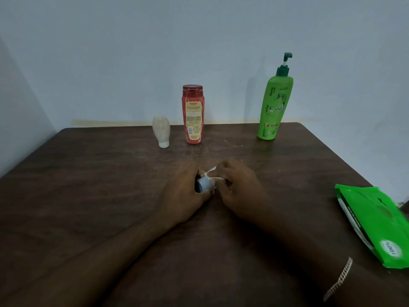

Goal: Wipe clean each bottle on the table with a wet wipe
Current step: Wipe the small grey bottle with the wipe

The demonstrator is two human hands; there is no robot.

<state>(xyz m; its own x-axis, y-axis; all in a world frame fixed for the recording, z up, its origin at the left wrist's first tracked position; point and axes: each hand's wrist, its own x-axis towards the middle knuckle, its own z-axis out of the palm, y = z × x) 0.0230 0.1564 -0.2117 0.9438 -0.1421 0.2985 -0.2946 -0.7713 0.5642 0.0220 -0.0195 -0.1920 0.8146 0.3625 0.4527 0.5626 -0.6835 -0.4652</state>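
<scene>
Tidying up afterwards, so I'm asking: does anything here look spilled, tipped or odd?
Nothing is tipped or spilled. Only a few pale flecks dot the table right of the red bottle.

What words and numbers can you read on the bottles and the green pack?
"Karthika": red bottle; the small print below is too tiny to read.
"Henna": green pump bottle; the big name is blurred.
"100": green pack; the side line is too blurred.
White tube: nothing readable.
Small bottle: mostly covered, nothing readable.
</scene>
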